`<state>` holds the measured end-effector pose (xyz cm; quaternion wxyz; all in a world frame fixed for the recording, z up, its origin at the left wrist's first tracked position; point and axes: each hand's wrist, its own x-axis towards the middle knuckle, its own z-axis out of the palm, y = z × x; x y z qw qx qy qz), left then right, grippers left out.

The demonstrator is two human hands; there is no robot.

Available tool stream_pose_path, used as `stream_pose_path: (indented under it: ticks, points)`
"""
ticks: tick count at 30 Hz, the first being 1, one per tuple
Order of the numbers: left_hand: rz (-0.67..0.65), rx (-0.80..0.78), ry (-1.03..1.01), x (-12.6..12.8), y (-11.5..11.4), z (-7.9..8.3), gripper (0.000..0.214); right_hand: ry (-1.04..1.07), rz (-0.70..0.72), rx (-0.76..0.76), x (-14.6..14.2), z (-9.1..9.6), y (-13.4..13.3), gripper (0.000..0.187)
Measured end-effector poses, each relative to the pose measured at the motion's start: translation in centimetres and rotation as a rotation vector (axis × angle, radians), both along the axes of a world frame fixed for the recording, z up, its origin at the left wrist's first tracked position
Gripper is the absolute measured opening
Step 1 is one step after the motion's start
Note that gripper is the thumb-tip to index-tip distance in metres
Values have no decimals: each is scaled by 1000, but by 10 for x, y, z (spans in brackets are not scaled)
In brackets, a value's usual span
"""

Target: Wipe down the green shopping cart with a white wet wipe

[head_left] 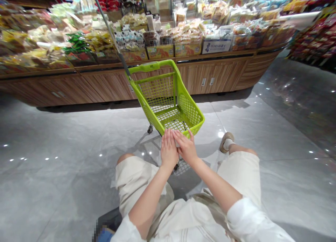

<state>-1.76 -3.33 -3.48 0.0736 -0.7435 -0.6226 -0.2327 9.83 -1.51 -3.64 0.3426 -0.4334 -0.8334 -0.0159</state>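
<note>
Cart: lime-green shopping cart (168,95) is standing on the floor directly ahead of the person, its basket empty as far as visible; a caster (150,129) is showing at its left side, and a thin pole (110,32) is rising from its far-left corner.
Left hand: left hand (168,149) is resting on the cart's near rim.
Right hand: right hand (187,146) is lying on the same rim, just beside the left hand and touching it.
Grip: both hands are together and flat, fingers extended, not visibly wrapped around the rim; no clamp seen.
Around: grey tile floor (52,186) is spreading on all sides; a wood-panelled display counter (215,75) with bagged snacks (189,33) is running along the far side.
Risk: a flat, loose hold could be letting the cart roll off on its casters; a hard shove could be driving the pole into the snacks.
</note>
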Motion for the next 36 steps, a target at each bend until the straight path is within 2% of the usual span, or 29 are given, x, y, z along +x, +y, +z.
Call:
stream_pose_path:
  ticks: [2,5,9,11,13,15,20,23,25,27,32,34,36]
  points:
    - [-28,-14,14,-4,-1,2,79,-43,33,32,13,0,6,73]
    - [-60,-30,23,-8,-2,7,81,-108,19,86,57,-1,23,74]
    - [-67,-32,2,-8,-2,9,83,-94,-183,86,119,-3,50,77]
    - [-60,-29,-10,-5,-2,7,84,-57,-288,60,135,-4,58,77]
    - [-47,-24,-19,-2,-1,5,85,-8,-339,35,133,-5,57,75]
    - [-29,-18,-23,1,-1,3,85,43,-329,15,113,-5,47,74]
    - [-4,-3,-18,6,0,0,83,68,-111,-10,31,0,7,71]
    - [-1,3,-7,4,-1,0,81,25,-16,-15,7,1,-3,66]
    - [-6,-6,8,2,-2,2,80,-27,5,24,16,0,2,64]
    - [-21,-14,22,-1,-3,3,81,-81,-7,82,42,-1,14,65]
    - [-38,-4,17,-2,-1,1,82,-108,-238,79,125,-2,53,73]
    - [-41,-1,9,0,0,0,83,-88,-303,50,139,0,61,74]
    - [-41,1,3,2,1,0,83,-44,-333,27,132,1,60,72]
